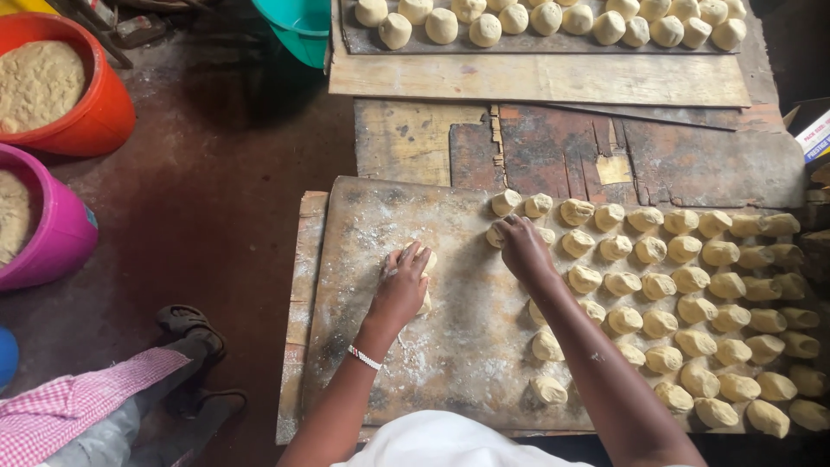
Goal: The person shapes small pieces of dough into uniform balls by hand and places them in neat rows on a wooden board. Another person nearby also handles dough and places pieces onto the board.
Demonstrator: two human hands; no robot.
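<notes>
My left hand (400,288) presses flat on a piece of dough (429,260) on the floured wooden board (363,225); only a pale edge of that dough shows under my fingers. My right hand (521,246) is closed over a dough piece (495,234) at the left end of the rows. Several rows of cut, pale yellow dough pieces (683,281) fill the right part of the board. A beaded bracelet circles my left wrist.
A dark tray of round dough balls (545,19) rests on a plank at the top. An orange tub (104,104) and a pink tub (65,233) of dough stand at the left, a teal basin (298,26) above. Another person's leg and sandal (186,324) lie at lower left.
</notes>
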